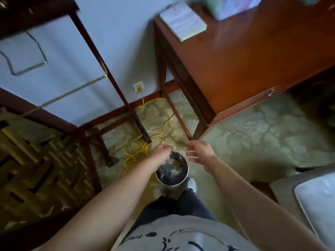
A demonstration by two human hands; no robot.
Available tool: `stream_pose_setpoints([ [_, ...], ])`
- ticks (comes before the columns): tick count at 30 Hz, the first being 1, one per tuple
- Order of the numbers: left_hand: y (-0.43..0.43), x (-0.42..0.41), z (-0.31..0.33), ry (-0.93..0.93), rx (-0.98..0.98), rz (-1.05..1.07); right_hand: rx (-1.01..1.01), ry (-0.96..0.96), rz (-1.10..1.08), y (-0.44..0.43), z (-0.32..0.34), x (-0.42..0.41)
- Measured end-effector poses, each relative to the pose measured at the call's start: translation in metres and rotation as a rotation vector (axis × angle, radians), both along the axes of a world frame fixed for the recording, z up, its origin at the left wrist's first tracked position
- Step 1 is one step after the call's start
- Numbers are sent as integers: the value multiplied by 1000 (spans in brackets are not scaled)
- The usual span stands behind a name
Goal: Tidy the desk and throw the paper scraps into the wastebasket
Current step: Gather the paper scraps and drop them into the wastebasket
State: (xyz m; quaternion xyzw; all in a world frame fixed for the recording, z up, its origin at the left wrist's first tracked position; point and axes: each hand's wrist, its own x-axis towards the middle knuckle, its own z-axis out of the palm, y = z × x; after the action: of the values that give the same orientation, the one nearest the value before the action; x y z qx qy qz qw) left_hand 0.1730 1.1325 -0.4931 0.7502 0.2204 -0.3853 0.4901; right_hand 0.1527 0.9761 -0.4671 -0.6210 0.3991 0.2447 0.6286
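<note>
Wastebasket point(182, 175) holds scraps point(173, 164); left grip point(163, 151) curled, hold unclear; right grip point(199, 151) spread.

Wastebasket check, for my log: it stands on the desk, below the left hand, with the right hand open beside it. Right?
No. The head view shows the wastebasket on the carpet, not on the desk; it is below the left hand, with the right hand open beside it.
</note>
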Motion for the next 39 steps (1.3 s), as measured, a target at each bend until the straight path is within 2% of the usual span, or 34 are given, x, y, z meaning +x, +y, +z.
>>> stream_pose_setpoints([
  [7,-38,23,73,-174,-9,-129,-32,-195,-31,-45,71,7],
  [16,-149,56,139,-372,-66,-243,-114,-355,-116,-154,126,16],
  [28,-367,73,173,-538,-147,-237,-247,-498,-168,-369,166,25],
  [39,-499,132,183,-630,-207,-243,-393,-543,-249,-498,176,67],
])
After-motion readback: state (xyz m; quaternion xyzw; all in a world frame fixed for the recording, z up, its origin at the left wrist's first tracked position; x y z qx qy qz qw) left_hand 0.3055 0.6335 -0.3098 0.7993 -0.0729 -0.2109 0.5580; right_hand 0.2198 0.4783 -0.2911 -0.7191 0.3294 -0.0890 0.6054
